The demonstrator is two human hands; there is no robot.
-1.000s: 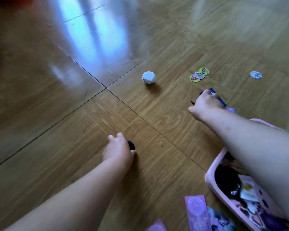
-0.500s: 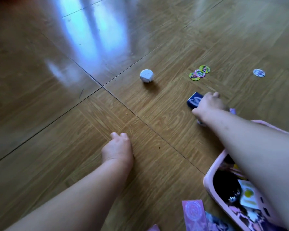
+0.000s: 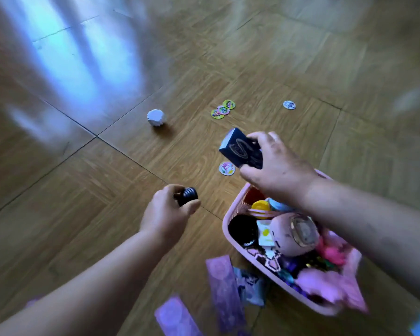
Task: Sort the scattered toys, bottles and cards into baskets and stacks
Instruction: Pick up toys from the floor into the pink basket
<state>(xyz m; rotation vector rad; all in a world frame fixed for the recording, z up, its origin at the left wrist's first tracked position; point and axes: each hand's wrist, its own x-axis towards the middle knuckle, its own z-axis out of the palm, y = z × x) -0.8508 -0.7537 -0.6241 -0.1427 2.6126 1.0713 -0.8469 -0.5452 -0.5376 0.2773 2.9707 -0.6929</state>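
Note:
My right hand (image 3: 279, 170) grips a dark blue card box (image 3: 241, 151), lifted off the wooden floor above the far end of the pink basket (image 3: 230, 235). My left hand (image 3: 166, 212) holds a small black ribbed cap (image 3: 187, 195) just left of the basket. The basket is crammed with toys, among them a yellow lid, a black round thing and a pink ball-shaped toy. On the floor lie a white ribbed cap (image 3: 155, 117), a cluster of three round discs (image 3: 222, 110), a single white disc (image 3: 289, 105) and a pink-and-white disc (image 3: 226, 168).
Purple cards (image 3: 224, 292) and a blue-toned card (image 3: 251, 288) lie on the floor near the basket's near-left side; another purple card (image 3: 177, 317) sits at the bottom edge. Window glare covers the far-left floor.
My right hand has lifted the blue box off the floor and drawn it back toward the basket, uncovering the pink-and-white disc. My left hand has risen with the black cap and moved right.

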